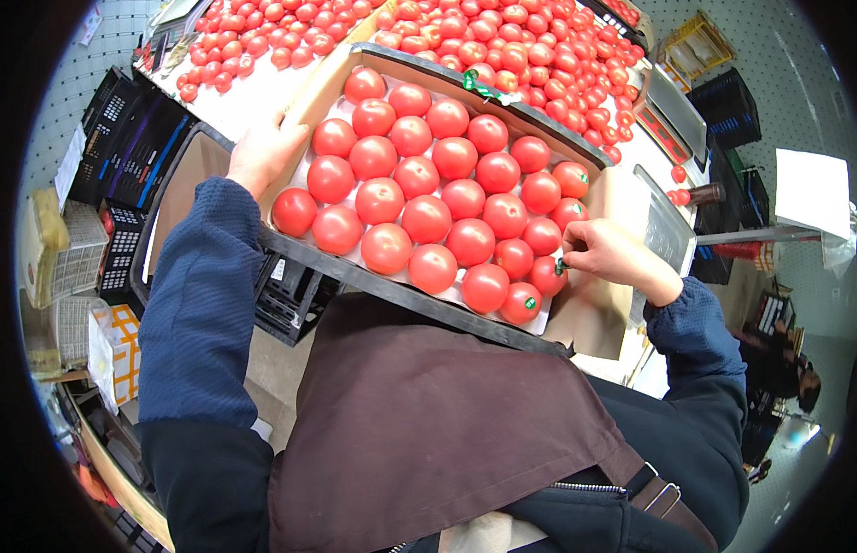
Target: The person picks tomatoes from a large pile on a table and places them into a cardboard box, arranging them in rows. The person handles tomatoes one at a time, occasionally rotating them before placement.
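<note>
Before me a black plastic crate [400,287] is tilted against my apron, lined with brown cardboard. Rows of red tomatoes [416,177] fill it in one layer on pale paper. At the crate's left side, my left hand [266,148] grips the cardboard-lined edge, its fingers mostly hidden. My right hand [611,256] is at the right-hand tomatoes, thumb and finger pinching a small green sticker [560,266] against one of them. A few tomatoes there bear round green stickers, such as the nearest tomato [521,303]. Over the far rim lies a strip of green stickers [480,86].
Loose tomatoes [511,55] cover the white table [262,97] beyond the crate, split by a wooden divider [362,31]. Black crates [134,138] stand at left, beside a white and orange box [127,345]. A scale [667,114] stands at right. Another person [781,359] is far right.
</note>
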